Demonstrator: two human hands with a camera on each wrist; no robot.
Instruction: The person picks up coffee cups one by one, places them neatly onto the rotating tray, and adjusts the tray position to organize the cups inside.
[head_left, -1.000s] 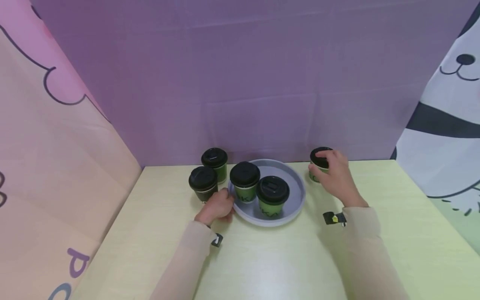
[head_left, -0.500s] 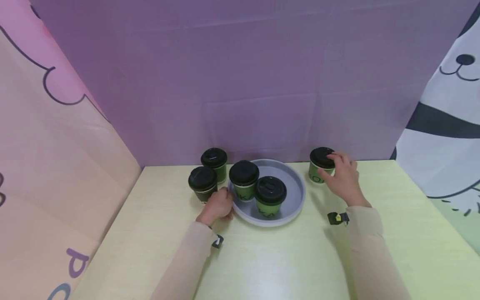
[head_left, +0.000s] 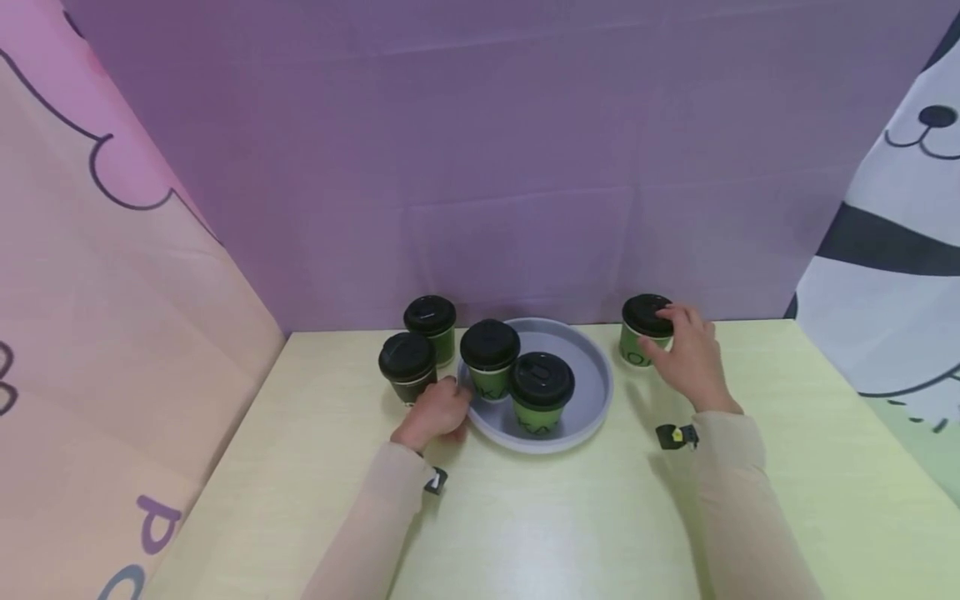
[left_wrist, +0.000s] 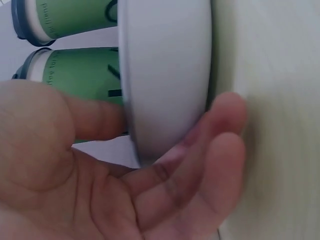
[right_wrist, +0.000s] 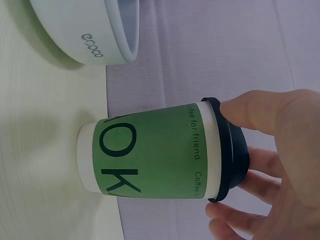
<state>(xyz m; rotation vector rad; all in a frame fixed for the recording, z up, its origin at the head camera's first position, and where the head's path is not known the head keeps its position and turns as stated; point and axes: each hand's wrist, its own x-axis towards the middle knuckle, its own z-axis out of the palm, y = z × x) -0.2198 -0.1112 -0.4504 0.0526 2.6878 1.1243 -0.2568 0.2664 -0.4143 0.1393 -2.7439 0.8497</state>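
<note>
My left hand (head_left: 438,410) grips the rim of a pale lavender round tray (head_left: 600,408). In the left wrist view the thumb (left_wrist: 95,120) lies over the rim and the fingers curl at the outer wall. On the tray stand two green paper coffee cups with black lids, a rear one (head_left: 490,379) and a front one (head_left: 537,417). My right hand (head_left: 693,362) is loosely spread about the right side of another lidded coffee cup (right_wrist: 155,152), upright on the table near the wall. Its thumb (right_wrist: 250,111) overlaps the black lid edge; some fingertips are hidden behind the lid.
Two more lidded coffee cups stand left of the tray, one at the back (head_left: 431,325) and one closer (head_left: 408,367) beside my left hand. A purple cloth wall (head_left: 525,208) rises behind the light wooden table (head_left: 525,525). Printed cloths hang on both sides.
My right hand has drawn back to the right along its cup, uncovering more lid and lettering, while that cup stays put. The tray's cups have shifted very slightly. My left hand stays at the rim.
</note>
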